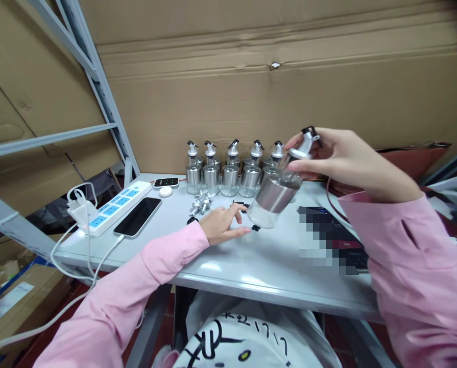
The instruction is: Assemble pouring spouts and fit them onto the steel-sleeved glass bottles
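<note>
My right hand (328, 156) grips an oil dispenser bottle (274, 194) by its neck, just under the silver pour spout with its black flap. The bottle is tilted, its glass base swung toward the left over the tabletop. My left hand (223, 225) reaches over the table with thumb and fingers apart, holding nothing I can see. Beside its fingertips lie small black pieces (255, 228), partly covered by the hand and bottle. Behind it is a pile of silver spout parts (201, 203). Several similar bottles (230, 176) stand upright in rows along the back.
On the left lie a phone (138, 217), a white power strip (117, 204) with cables, a small black-faced device (166, 182) and a white round object (166, 191). A partly pixelated dark item (339, 237) lies at right. Cardboard (251, 102) walls the back; a metal rack post (98, 87) rises left.
</note>
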A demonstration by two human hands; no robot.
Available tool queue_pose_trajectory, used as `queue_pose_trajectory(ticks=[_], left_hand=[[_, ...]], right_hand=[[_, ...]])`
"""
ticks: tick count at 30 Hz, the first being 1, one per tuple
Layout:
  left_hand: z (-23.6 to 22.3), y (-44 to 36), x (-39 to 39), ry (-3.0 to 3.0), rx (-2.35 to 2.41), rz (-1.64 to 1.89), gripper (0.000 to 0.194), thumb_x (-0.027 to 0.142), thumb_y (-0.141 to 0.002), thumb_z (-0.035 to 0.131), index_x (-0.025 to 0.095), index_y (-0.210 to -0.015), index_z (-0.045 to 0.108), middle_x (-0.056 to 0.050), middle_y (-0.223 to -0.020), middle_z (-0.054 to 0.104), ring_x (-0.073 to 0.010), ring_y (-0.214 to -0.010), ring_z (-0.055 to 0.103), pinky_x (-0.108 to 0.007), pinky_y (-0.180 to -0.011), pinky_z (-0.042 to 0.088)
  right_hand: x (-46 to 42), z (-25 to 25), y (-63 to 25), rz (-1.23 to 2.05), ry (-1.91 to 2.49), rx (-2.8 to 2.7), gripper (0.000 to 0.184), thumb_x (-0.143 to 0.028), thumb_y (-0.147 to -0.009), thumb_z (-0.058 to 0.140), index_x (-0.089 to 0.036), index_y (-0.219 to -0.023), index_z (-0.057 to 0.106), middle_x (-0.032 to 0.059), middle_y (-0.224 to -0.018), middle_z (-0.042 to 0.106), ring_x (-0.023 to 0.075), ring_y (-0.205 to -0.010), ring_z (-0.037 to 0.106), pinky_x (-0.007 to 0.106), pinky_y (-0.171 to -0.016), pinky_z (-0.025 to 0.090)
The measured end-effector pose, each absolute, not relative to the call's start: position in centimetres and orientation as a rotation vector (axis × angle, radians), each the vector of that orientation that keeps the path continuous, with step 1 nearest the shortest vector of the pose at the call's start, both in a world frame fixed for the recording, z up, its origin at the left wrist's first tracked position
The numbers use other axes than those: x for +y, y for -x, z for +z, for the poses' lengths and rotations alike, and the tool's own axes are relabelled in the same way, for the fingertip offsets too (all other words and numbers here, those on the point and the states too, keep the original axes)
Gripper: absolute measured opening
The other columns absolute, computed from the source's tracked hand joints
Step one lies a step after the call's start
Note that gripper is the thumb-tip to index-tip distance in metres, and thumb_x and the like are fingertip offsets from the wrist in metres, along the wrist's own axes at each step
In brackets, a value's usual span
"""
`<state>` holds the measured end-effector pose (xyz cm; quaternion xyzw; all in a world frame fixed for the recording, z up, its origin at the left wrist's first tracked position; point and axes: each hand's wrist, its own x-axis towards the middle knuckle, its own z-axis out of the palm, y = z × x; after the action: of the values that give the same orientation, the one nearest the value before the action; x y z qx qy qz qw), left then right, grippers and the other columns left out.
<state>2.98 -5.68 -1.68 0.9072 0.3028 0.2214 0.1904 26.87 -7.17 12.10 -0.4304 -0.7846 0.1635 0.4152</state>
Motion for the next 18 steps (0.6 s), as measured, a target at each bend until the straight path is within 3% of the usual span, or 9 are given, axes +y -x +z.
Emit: queue_pose_trajectory(ticks=[9,18], left_hand=[[-1.7,-3.3,-5.7,-2.686,0.811,0.470,0.036,0.038,-0.091,0.043,0.018,-0.120,0.037,0.000,-0.090,0.066,-0.0104,-0.060,0.058,-0.028,-0.081,0.043],[-1.6,-3.2,-5.8,-2.740,0.833,0.412,0.032,0.035,-0.094,0.038,0.017,-0.121,0.039,-0.001,-0.092,0.068,-0.0141,-0.073,0.062,-0.030,-0.086,0.042]], right_hand=[[-1.9,10.2,-32.0,0.174,1.525,-1.791,0.031,-0.036,-0.075,0.066,-0.012,-0.091,0.054,0.0030,-0.066,0.057,0.0080,-0.051,0.052,0.028,-0.055,0.040],[0.2,9.1,-33.7,0.195,1.588,-1.813,0.028,-0.037,-0.072,0.069,-0.018,-0.085,0.052,0.0038,-0.069,0.058,0.0116,-0.056,0.052,0.030,-0.061,0.039]])
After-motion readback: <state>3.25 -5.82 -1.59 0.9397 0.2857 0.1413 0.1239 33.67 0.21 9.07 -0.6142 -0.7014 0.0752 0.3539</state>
